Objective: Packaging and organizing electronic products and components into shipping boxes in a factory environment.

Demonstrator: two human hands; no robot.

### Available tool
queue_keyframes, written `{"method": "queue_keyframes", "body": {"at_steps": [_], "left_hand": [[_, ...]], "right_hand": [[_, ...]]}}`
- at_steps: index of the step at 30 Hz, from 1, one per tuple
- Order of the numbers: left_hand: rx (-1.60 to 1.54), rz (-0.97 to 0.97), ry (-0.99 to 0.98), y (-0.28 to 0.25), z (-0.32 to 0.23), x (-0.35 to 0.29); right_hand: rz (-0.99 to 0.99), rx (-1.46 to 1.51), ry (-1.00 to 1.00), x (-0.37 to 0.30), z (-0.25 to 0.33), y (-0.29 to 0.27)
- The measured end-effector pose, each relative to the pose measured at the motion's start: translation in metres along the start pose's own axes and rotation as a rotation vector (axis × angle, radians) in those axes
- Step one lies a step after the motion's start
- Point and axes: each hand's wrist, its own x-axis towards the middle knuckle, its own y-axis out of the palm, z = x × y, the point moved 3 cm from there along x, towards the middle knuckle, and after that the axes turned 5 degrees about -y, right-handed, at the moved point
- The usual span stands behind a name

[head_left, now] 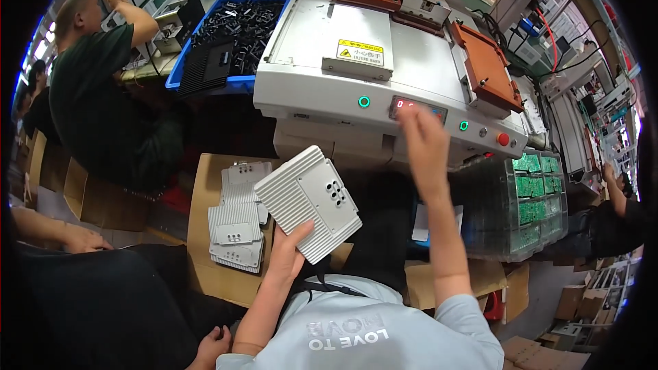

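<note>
Left hand (pixel 286 255) clamped under the near edge of a finned grey metal plate (pixel 308 202), tilted up for view, just right of a stack of like plates (pixel 235 226) on cardboard. Right hand (pixel 423 147) raised, fingers apart and empty, at the machine's front panel (pixel 418 107).

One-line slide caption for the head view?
Left hand holds a ribbed grey metal plate; right hand reaches to the white machine.

Matt silver ribbed metal plate (pixel 308 200) in the left hand (pixel 288 253), similar cast plates (pixel 236 223) stacked on dull brown cardboard (pixel 212 233), smooth white painted machine housing (pixel 356 68) (slightly glossy), orange fixture plate (pixel 486 65), blue plastic crate (pixel 226 34) of black plastic parts, clear plastic trays (pixel 531 209) of green circuit boards.
</note>
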Motion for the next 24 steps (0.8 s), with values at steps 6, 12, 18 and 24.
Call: {"method": "queue_keyframes", "body": {"at_steps": [6, 12, 18, 24], "left_hand": [[0.047, 0.042, 0.036, 0.028, 0.008, -0.002], [0.072, 0.016, 0.106, 0.044, 0.018, -0.008], [0.115, 0.043, 0.112, 0.038, 0.029, -0.005], [0.153, 0.058, -0.053, 0.013, 0.026, 0.004]], "right_hand": [[-0.084, 0.233, 0.117, -0.094, 0.002, 0.036], [-0.166, 0.06, 0.046, -0.117, -0.005, 0.043], [-0.188, -0.122, -0.095, -0.121, -0.013, 0.04], [0.355, 0.727, 0.562, -0.129, -0.055, 0.03]]}}
